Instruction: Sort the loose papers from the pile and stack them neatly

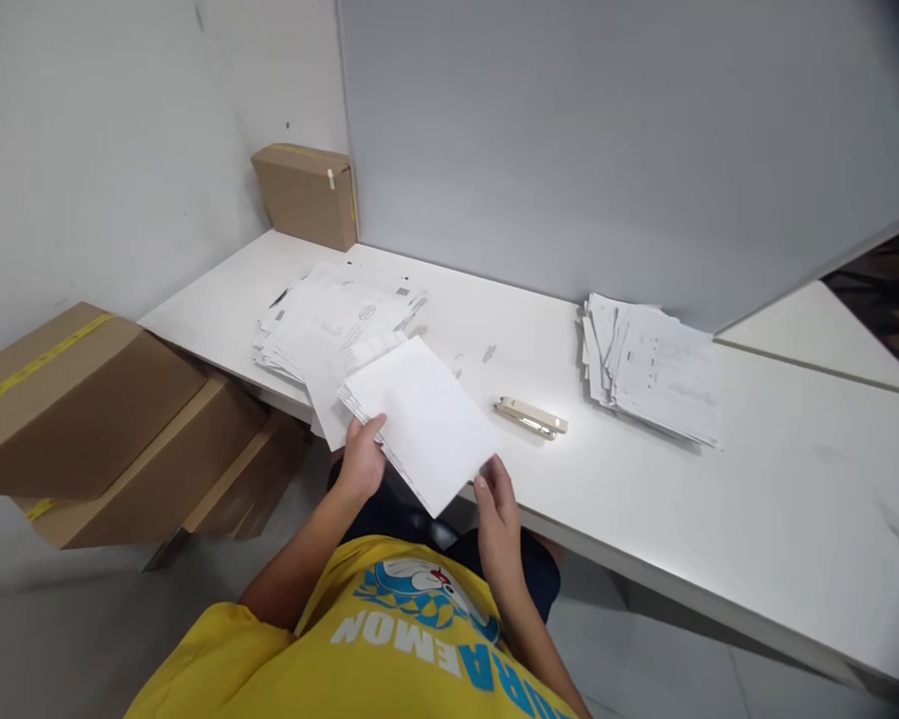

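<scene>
A small bundle of white paper sheets (429, 424), blank side up, is held tilted over the table's front edge. My left hand (364, 459) is closed on its left edge, thumb on top and fingers underneath. At the lower right corner, my right hand (498, 514) has its thumb and fingers closed about the bundle's edge. A beige stapler (530, 416) lies on the table just right of the bundle. Behind my left hand is a messy pile of printed papers (322, 315), with one loose sheet hanging over the table edge.
Another stack of printed papers (655, 369) sits on the white table (786, 479) to the right, near the grey partition (606, 150). A cardboard box (307, 195) stands in the far left corner. More cardboard boxes (82, 399) with yellow tape are piled left of the table.
</scene>
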Motion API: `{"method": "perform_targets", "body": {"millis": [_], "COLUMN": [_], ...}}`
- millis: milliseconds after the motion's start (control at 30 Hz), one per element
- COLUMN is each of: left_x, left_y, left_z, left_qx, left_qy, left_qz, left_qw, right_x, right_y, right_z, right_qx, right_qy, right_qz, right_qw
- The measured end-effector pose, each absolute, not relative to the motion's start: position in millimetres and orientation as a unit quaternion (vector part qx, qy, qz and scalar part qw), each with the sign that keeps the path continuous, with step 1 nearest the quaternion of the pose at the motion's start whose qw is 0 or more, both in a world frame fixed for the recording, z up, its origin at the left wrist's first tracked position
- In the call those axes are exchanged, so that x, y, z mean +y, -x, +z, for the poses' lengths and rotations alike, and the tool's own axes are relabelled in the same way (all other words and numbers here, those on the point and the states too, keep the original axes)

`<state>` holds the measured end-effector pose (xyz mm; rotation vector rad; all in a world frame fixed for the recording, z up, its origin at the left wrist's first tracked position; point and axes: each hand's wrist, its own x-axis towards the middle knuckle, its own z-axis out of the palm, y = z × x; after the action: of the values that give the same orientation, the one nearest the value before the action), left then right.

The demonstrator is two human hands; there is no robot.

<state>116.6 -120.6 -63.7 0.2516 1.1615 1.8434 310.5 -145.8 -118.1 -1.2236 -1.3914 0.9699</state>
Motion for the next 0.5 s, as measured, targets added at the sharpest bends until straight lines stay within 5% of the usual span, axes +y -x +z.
{"method": "perform_targets", "body": {"millis": [200, 500], "left_x": [-129, -126], "left_y": [-134, -156], "left_z": [-65, -63], "left_qx": [0.407, 0.378], "left_qy": [-0.075, -0.135], "left_qz": [0.768, 0.721], "left_qw": [0.488, 0.565], "right_x": [-133, -114], "right_y": [-310, -330], "right_z": [-66, -70], "right_qx": [-0.331, -0.37], "right_qy": [0.408, 0.466], "right_qz": [0.705, 0.547], "right_qw": [0.477, 0.589]}}
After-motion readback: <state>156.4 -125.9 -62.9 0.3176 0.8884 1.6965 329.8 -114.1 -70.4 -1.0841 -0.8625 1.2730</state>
